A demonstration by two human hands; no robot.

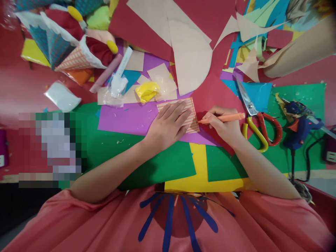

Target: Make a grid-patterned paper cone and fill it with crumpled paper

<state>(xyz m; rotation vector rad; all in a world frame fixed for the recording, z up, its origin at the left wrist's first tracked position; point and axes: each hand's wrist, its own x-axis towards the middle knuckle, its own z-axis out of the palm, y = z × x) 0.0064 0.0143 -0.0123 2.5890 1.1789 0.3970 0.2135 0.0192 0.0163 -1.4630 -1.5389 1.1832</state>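
Note:
Under my left hand [168, 127] lies a small cream paper [193, 120] with orange lines drawn on it. The fingers of that hand are spread flat over the paper, pressing it on a purple sheet [123, 117]. My right hand [223, 124] is closed around an orange marker [232, 117]. The marker's tip points left, at the right edge of the lined paper. Red paper [220, 91] lies beneath and behind my right hand.
Scissors [252, 112] with red and yellow handles lie right of my right hand, and a blue glue gun [301, 133] farther right. Paper cones [76, 52], a yellow packet [147, 91], a white tube [124, 63] and cut cream paper [191, 52] lie beyond.

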